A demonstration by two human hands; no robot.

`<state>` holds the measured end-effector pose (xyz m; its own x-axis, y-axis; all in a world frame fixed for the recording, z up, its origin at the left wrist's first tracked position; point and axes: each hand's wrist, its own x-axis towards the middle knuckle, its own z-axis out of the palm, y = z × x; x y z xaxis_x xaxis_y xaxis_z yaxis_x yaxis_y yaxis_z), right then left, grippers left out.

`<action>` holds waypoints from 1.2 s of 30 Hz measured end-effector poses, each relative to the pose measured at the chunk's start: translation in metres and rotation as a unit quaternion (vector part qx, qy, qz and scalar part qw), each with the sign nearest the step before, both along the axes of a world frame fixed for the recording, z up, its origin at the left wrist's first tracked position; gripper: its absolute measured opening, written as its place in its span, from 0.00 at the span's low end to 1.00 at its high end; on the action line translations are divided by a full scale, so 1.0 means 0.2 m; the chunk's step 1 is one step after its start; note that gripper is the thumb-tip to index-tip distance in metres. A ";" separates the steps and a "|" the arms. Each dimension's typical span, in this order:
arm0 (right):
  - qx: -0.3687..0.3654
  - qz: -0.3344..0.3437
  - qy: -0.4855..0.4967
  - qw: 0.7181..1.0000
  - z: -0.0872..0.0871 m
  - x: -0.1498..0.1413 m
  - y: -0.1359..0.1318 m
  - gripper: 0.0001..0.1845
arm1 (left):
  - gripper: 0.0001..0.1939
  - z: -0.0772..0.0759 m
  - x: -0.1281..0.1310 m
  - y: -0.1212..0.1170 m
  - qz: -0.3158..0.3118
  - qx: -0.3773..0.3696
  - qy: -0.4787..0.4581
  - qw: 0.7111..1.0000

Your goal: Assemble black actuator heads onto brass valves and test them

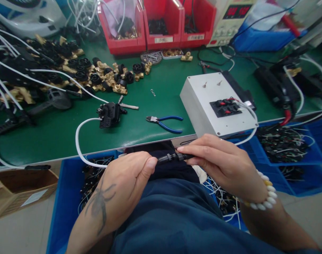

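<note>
My left hand (133, 173) is closed around one black cable connector (165, 158), whose white cable (77, 137) loops up to a black plastic unit (109, 114) on the bench. In my right hand (219, 158), fingers pinch a second black cable connector (180, 156). The two connectors meet end to end between my hands, just off the bench's front edge. Whether they are locked together I cannot tell. From the right side, another white cable (252, 132) runs to terminals on a grey control box (203, 102). Blue-handled cutters (165, 121) lie on the bench between unit and box.
Brass fittings with black caps (105, 77) are heaped at the back left. Red bins (163, 28) line the back, beside a power supply (233, 17). A small clip (153, 92) lies mid-bench. Blue crates (63, 197) of wired parts stand below the front edge.
</note>
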<state>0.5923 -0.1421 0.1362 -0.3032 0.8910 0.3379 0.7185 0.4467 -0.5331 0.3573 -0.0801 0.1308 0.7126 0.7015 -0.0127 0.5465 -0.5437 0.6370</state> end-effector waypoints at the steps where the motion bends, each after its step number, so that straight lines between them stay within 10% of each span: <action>1: 0.003 -0.001 0.003 1.000 0.00 0.00 0.00 0.12 | 0.22 0.00 0.00 0.00 -0.003 -0.015 0.001 1.000; 9: 0.021 0.014 -0.012 1.000 0.00 0.00 0.00 0.10 | 0.23 -0.01 -0.01 0.01 -0.013 -0.011 0.002 1.000; 18: 0.006 0.006 -0.025 1.000 -0.05 -0.02 0.01 0.10 | 0.22 -0.02 0.07 -0.03 0.024 0.184 0.043 0.982; 25: -0.130 0.108 -0.103 0.980 -0.11 0.02 0.00 0.09 | 0.13 -0.10 0.07 -0.06 -0.085 0.071 0.072 0.991; 29: -0.092 0.031 -0.120 0.988 -0.01 0.14 0.07 0.10 | 0.16 -0.11 -0.04 0.09 0.137 0.131 -0.015 0.982; 32: 0.018 -0.159 -0.108 0.981 0.06 0.28 0.21 0.13 | 0.22 -0.16 -0.13 0.28 0.391 0.125 0.015 0.912; 36: 0.004 -0.300 -0.077 0.951 0.03 0.48 0.45 0.23 | 0.30 -0.29 -0.15 0.47 0.432 -0.024 0.041 0.900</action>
<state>0.6879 -0.0524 0.1418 0.2130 0.9168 0.3378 0.9146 -0.0655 -0.3990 0.3271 0.0140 0.0719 -0.1048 0.9908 -0.0862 0.7987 0.1354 0.5863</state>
